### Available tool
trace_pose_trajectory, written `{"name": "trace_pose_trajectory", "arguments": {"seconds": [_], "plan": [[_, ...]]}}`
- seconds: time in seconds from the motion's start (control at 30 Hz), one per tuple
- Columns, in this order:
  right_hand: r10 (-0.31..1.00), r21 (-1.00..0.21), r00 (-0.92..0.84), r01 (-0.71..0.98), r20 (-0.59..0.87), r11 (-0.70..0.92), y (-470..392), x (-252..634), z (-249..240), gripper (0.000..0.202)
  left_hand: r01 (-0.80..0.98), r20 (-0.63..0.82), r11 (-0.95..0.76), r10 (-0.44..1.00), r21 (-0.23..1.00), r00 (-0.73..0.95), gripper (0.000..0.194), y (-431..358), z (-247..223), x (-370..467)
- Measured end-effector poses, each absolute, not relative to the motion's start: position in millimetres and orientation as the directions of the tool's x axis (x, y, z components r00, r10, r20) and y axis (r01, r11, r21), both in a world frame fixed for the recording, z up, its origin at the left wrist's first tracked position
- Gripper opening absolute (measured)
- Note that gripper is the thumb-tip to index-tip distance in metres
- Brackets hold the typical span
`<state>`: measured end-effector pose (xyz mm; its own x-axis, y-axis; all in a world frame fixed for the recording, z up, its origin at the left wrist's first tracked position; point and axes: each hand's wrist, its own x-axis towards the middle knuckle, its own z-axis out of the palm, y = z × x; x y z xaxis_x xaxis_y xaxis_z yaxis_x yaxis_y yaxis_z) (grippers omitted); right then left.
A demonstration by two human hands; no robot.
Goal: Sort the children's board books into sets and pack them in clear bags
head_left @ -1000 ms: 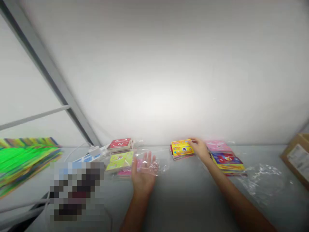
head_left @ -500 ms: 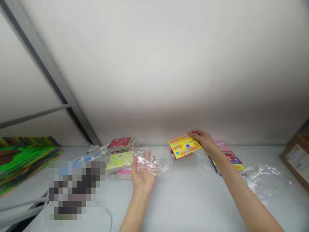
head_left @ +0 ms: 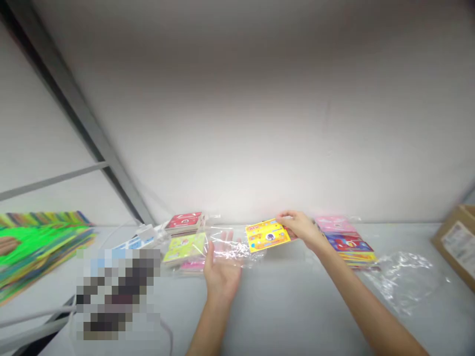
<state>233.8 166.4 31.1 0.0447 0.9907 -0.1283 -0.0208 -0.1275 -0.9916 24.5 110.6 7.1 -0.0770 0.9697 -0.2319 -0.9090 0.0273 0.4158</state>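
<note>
My left hand [head_left: 222,274] is palm up with its fingers stretched apart. A clear plastic bag [head_left: 243,252] lies over those fingers; whether they are inside it I cannot tell. Between thumb and fingers, my right hand [head_left: 299,228] pinches a yellow printed card [head_left: 267,236], whose left edge reaches the bag. Something reddish shows behind the card, mostly hidden. Left of my left hand lie a yellow-green card stack [head_left: 184,247], a red-topped stack [head_left: 184,220] and a partly covered pink stack [head_left: 192,266]. Beyond my right forearm are pink, blue-red and yellow cards [head_left: 347,243].
Another clear bag [head_left: 404,279] lies crumpled at the right, near a cardboard box [head_left: 458,244]. At the far left, a person's hand [head_left: 8,245] rests on a bright green pile [head_left: 40,242]. A white power strip [head_left: 146,232] and cables lie nearby. A pale wall [head_left: 237,148] rises behind the table.
My right hand has carried the yellow card left and slightly down, close to the bag. My left hand stays in nearly the same place, fingers still spread.
</note>
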Motion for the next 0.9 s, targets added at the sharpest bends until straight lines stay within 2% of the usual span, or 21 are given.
{"name": "trace_pose_trajectory", "arguments": {"seconds": [0.2,0.4,0.57,0.7,0.9], "plan": [[0.982,-0.994,-0.17,-0.049,-0.087,-0.096,159.1,223.6,33.6,0.018,-0.911,-0.193,0.014,0.979,0.411,-0.072,0.03,110.3,11.8,25.5],[0.957,-0.987,-0.278,-0.109,-0.081,-0.115,147.1,204.0,36.5,0.021,-0.907,-0.212,0.056,0.977,0.418,-0.038,0.034,111.6,9.8,28.3],[0.898,-0.96,-0.419,-0.167,-0.136,-0.224,134.9,191.7,39.4,0.033,-0.911,-0.163,-0.029,0.981,0.412,-0.105,0.026,111.5,9.5,32.2],[0.85,-0.921,-0.5,-0.229,-0.166,-0.314,130.0,190.0,42.1,0.041,-0.902,-0.159,-0.02,0.983,0.431,-0.097,0.026,110.8,9.6,33.4],[0.789,-0.877,-0.6,-0.299,-0.133,-0.376,128.5,189.0,43.4,0.044,-0.894,-0.167,0.048,0.985,0.446,-0.031,0.025,110.0,6.6,34.2]]}}
